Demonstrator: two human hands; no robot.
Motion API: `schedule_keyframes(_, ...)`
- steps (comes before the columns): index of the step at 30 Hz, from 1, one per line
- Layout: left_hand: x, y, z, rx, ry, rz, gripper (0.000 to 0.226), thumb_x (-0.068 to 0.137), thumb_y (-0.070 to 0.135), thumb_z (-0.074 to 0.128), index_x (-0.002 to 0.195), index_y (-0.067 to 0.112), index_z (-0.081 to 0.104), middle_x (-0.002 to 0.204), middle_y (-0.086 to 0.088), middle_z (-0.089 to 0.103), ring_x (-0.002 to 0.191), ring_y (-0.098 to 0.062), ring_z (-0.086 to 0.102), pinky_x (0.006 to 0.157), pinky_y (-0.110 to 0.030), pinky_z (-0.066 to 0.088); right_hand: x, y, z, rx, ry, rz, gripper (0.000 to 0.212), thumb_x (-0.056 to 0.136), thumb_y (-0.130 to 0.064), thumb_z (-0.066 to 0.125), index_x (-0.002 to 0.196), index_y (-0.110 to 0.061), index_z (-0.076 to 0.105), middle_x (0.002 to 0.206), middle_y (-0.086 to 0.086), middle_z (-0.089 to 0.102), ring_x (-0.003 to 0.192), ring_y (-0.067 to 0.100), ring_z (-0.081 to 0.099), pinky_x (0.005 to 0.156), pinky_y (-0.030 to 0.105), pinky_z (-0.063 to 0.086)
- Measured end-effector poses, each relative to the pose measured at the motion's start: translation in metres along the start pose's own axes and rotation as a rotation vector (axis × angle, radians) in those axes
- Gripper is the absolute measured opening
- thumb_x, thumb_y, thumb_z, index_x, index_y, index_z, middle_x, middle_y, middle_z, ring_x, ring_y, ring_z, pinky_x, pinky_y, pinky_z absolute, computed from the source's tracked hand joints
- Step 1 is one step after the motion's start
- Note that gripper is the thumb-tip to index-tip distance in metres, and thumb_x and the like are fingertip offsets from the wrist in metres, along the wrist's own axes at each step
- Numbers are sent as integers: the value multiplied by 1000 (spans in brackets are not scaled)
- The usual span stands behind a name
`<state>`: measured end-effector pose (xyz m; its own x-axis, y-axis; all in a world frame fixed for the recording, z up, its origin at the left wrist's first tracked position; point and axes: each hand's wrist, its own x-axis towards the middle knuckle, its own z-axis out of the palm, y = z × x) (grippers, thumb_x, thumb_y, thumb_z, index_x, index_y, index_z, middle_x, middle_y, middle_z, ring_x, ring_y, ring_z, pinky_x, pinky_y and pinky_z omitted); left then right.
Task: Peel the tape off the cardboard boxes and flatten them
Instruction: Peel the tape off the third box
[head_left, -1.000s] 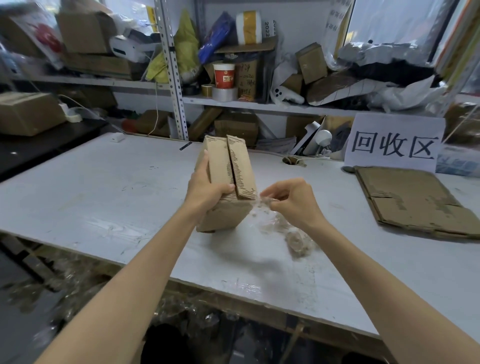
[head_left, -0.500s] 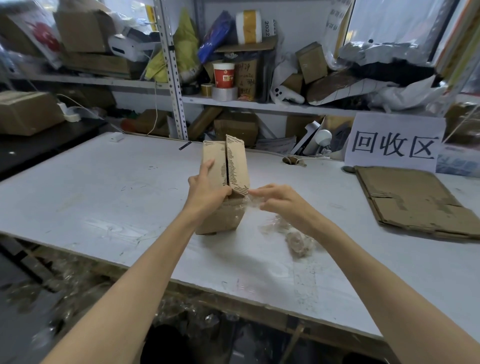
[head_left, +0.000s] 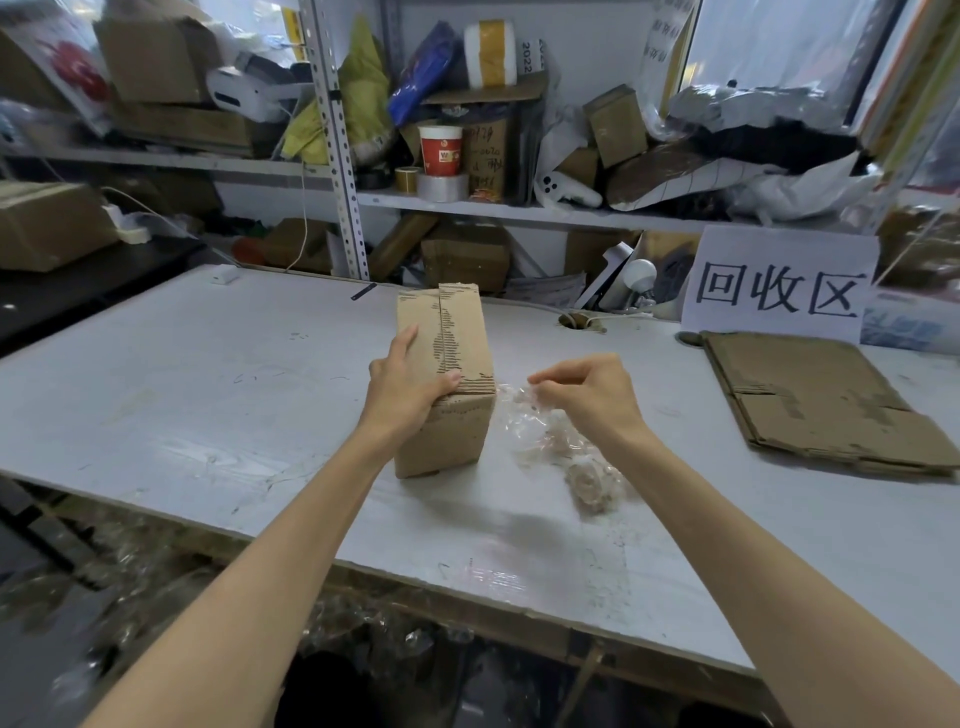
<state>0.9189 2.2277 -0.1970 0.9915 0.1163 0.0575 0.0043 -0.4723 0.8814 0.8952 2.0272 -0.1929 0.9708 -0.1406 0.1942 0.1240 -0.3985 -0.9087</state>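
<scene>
A small brown cardboard box (head_left: 457, 431) stands on end in the middle of the white table (head_left: 208, 395), its closed top flaps scarred where tape tore the paper. My left hand (head_left: 402, 387) grips its left side, thumb over the near top edge. Just right of the box, my right hand (head_left: 587, 392) pinches a strip of clear tape (head_left: 519, 410) that hangs crumpled toward the table. A wad of peeled tape (head_left: 589, 486) lies below that hand.
Flattened cardboard (head_left: 826, 400) lies at the right of the table under a white paper sign (head_left: 779, 283). Cluttered shelves (head_left: 467, 205) with boxes, tape rolls and a red cup line the back. A box (head_left: 47, 226) sits on a dark bench at left.
My right hand has pulled away to the right with the clear tape, off the box's side. The box has been turned a little and stands more upright in my left hand.
</scene>
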Motion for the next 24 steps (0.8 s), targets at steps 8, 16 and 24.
schedule_keyframes(8,10,-15,-10,-68,-12,-49,79,90,37,68,154,32,23,152,-8,29,131,-26,41,107,-41,39,-2,23,-16,-334,298,-177,16,77,-1,69,86,-11,78,78,4,74,71,12,66,65,21,53)
schedule_keyframes(16,2,-6,0,-13,-50,32,80,90,38,69,154,31,22,148,-9,28,127,-25,42,107,-38,37,-19,59,-10,-1082,-227,-214,11,82,-3,52,80,-5,62,92,10,66,87,33,58,65,30,37)
schedule_keyframes(24,2,-9,5,102,-40,80,86,86,49,69,154,33,18,145,-9,27,124,-26,42,108,-43,39,-1,36,-25,-775,-248,-5,41,97,-39,46,105,-2,63,100,14,68,96,34,61,83,42,50)
